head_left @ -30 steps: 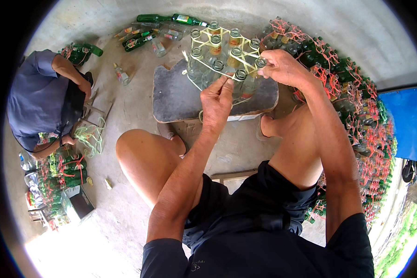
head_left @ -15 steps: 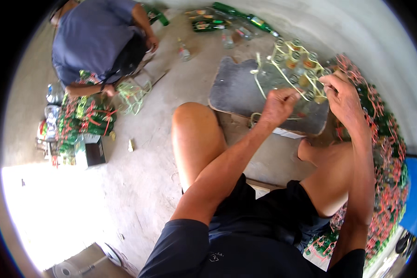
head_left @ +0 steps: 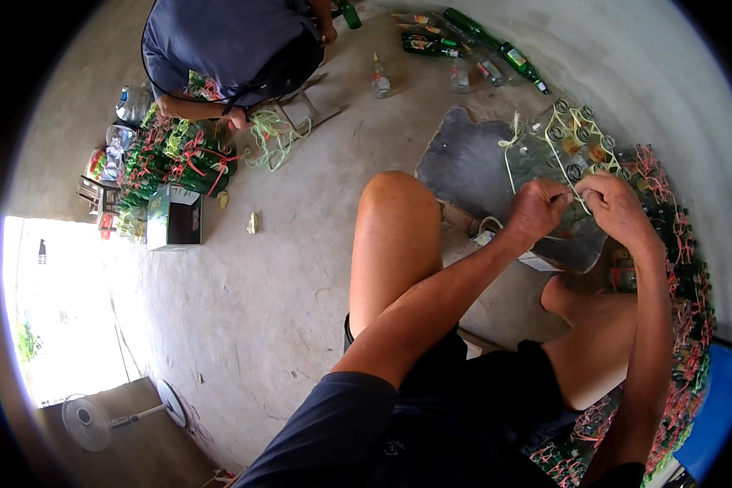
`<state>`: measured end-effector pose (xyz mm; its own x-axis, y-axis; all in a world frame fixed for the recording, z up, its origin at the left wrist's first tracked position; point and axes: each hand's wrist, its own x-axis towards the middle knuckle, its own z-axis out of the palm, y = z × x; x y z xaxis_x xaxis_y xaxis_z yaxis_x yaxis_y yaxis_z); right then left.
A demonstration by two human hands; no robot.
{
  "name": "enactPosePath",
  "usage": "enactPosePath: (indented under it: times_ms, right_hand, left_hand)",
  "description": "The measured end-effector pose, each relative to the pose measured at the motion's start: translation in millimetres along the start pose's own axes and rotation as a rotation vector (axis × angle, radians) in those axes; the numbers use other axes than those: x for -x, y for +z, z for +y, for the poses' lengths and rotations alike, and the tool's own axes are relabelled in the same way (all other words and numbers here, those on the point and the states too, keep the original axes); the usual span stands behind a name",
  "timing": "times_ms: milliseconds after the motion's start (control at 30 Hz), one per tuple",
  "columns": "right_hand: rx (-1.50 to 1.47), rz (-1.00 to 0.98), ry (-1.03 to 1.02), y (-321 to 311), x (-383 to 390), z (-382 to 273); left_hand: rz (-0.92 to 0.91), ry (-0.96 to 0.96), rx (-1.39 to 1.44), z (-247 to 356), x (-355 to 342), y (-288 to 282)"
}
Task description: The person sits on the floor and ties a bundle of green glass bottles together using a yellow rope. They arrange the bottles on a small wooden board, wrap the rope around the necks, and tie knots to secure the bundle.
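Several clear glass bottles (head_left: pixel 573 148) stand close together on a dark grey board (head_left: pixel 468 154), with pale yellow string (head_left: pixel 555 156) looped round their necks. At the near side of this bunch, my left hand (head_left: pixel 537 208) pinches the string between thumb and fingers. Close beside it on the right, my right hand (head_left: pixel 614 205) is also closed on the string, its knuckles upward. Only a small gap parts the two hands. Another strand, with a knot at its top, hangs down left of the bottles. My fingers hide the exact point where the string is gripped.
Tied bottles with red string (head_left: pixel 681 276) are massed along my right side. Loose green bottles (head_left: pixel 500 49) lie by the wall. At the far left a co-worker (head_left: pixel 232 49) bends over more bundled bottles (head_left: pixel 159 163). A box (head_left: pixel 163 218) and a fan (head_left: pixel 89 423) stand left.
My hands have come closer together, the right one moving down toward the left. The whole view has shifted, so the board and bottles now appear further right and lower.
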<state>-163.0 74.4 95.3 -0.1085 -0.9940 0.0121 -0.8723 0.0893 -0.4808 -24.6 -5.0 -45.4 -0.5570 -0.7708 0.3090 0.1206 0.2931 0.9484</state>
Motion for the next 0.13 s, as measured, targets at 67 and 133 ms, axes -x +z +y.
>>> enactPosePath:
  times_ms: [67,133]
  right_hand:
    - [-0.044,-0.055,0.032,0.2,-5.1,0.2]
    - [-0.078,-0.136,0.096,-4.6,-8.0,3.3]
  left_hand:
    - [0.032,-0.052,-0.151,-1.4,2.7,0.6]
    - [0.047,-0.080,-0.216,-2.2,3.7,3.0]
